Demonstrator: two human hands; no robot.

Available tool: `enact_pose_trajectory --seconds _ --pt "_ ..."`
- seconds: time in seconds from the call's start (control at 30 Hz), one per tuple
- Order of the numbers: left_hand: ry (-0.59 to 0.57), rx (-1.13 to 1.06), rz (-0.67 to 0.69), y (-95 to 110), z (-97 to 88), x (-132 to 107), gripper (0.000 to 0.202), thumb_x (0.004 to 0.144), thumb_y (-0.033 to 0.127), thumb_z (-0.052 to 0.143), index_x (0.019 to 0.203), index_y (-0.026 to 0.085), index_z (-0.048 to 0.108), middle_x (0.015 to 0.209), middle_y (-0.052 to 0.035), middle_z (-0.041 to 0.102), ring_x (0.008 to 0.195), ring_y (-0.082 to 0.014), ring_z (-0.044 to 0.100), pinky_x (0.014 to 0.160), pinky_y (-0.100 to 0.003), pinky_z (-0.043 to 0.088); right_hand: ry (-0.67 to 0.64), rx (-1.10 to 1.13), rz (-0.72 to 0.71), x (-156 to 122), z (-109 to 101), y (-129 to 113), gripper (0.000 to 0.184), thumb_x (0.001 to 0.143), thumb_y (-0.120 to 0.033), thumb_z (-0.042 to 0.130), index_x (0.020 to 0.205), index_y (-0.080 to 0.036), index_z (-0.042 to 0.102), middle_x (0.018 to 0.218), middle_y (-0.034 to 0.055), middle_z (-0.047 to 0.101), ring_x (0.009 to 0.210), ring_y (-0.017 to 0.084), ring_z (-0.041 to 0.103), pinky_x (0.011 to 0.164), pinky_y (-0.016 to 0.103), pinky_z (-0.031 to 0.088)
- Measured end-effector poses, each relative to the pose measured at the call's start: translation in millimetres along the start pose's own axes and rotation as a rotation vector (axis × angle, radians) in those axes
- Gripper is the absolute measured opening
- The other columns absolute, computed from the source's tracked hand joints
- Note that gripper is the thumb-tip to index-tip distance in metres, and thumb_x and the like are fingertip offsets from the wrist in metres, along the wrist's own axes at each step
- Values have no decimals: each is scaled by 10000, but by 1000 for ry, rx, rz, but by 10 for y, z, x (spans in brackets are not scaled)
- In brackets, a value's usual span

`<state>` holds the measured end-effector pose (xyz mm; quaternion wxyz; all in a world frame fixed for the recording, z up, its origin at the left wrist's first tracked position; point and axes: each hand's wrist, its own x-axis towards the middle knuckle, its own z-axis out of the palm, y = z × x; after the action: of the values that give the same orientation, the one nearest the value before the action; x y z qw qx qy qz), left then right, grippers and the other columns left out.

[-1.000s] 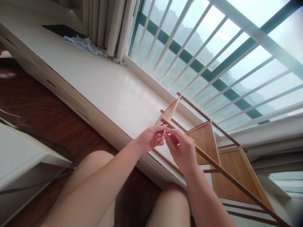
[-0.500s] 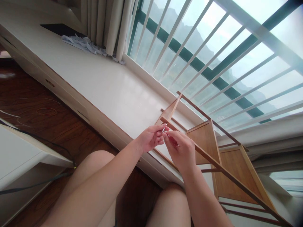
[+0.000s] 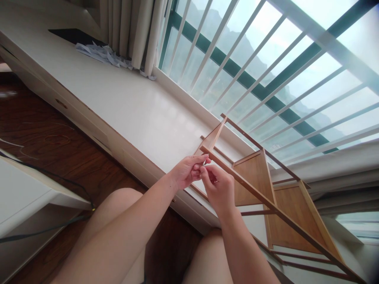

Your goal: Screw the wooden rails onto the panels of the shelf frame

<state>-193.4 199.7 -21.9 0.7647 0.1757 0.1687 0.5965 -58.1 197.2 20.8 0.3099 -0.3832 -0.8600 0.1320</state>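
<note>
Between the thumb and fingers of my left hand (image 3: 187,172) is a small shiny metal piece (image 3: 205,161), slim and mostly covered by the fingertips; its exact kind is too small to make out. My right hand (image 3: 218,187) is closed in a pinch at the lower end of that piece, just right of the left fingers. Both hands are raised over the near end of a wooden shelf frame (image 3: 296,217), which lies tilted on its side with several brown panels and long rails.
A long white window ledge (image 3: 142,118) runs beneath a barred window (image 3: 251,71). Crumpled white paper strips (image 3: 102,54) and a black sheet (image 3: 75,36) lie at its far left. A white piece of furniture (image 3: 23,197) with dark straps stands on the wooden floor (image 3: 38,130).
My right hand has shifted slightly left and turned at the wrist, its forearm swinging left. The left hand stays nearly in place, and less of the metal piece shows.
</note>
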Motion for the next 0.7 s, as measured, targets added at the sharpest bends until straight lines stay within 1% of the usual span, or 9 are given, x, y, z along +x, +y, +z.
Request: enact_pose_trajectory --seconds 0.13,0.23,0.33,0.47,0.7 --pt "6 -2 -2 10 2 -15 329 746 405 780 837 104 683 490 96 308 408 1 286 412 -126 256 29 28 -5 -3 -23 -29 158 908 -308 589 853 -192 681 654 -11 637 543 98 529 550 224 410" --pt "-8 -13 -10 13 -1 -15 314 761 396 764 839 105 678 495 96 299 405 -3 263 390 -133 216 98 38 -15 0 -46 -55 111 891 -284 614 851 -189 652 639 -27 624 526 88 516 532 218 399" --pt "-38 -8 -19 9 -9 -6 303 784 396 739 855 110 672 502 91 313 406 -10 266 384 -146 211 147 38 -36 11 -64 -75 78 883 -262 621 876 -186 640 649 -31 624 525 82 516 528 214 401" --pt "-56 -11 -30 -5 -24 9 292 805 398 719 854 118 655 510 90 320 409 -12 272 386 -147 213 157 14 -47 27 -77 -93 91 879 -257 622 932 -187 648 646 -35 619 522 82 516 524 211 406" --pt "-51 -10 -49 -12 -20 12 290 791 395 729 800 125 622 515 82 345 413 -17 292 380 -143 217 156 38 -46 19 -81 -102 124 886 -252 620 990 -194 649 660 -42 625 529 75 520 542 202 423"
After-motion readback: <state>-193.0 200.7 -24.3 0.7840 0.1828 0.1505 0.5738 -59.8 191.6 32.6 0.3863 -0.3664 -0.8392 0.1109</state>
